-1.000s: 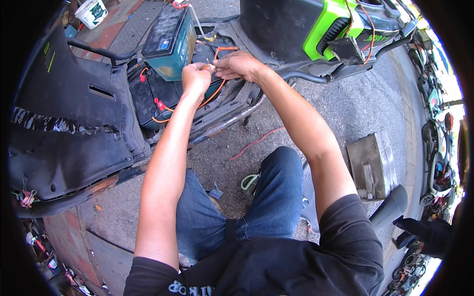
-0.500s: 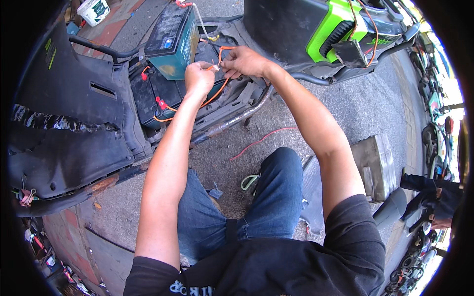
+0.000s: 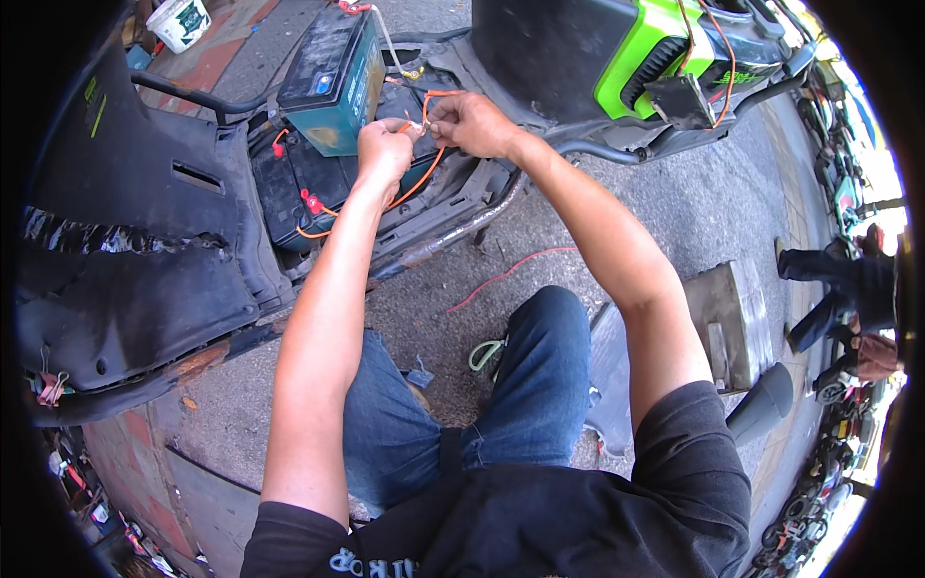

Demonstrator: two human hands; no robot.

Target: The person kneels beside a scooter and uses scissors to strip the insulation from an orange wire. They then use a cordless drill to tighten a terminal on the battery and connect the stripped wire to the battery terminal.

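Observation:
Over the scooter's open floor well, both of my hands pinch orange wire ends close together. My left hand (image 3: 385, 154) is closed on one orange wire near a pale tip. Fingers of my right hand (image 3: 472, 125) are closed on another stretch of orange wire (image 3: 438, 93), whose loop rises above them. Just behind my left hand stands a teal and black battery (image 3: 332, 91). Below it in the well lie black-topped batteries (image 3: 289, 183) with red terminal caps (image 3: 311, 201). From there an orange wire (image 3: 419, 185) curves up toward my hands.
The scooter's black and green seat body (image 3: 617, 58) is at the far right, its front panel (image 3: 145, 193) at left. A red wire (image 3: 506, 275) and a grey metal box (image 3: 727, 318) lie on the ground. A white bucket (image 3: 180, 24) stands far left; a person (image 3: 838, 289) is at right.
My hands stay together at the wires with only slight finger movement. The person at the far right has shifted position. The view has moved very slightly.

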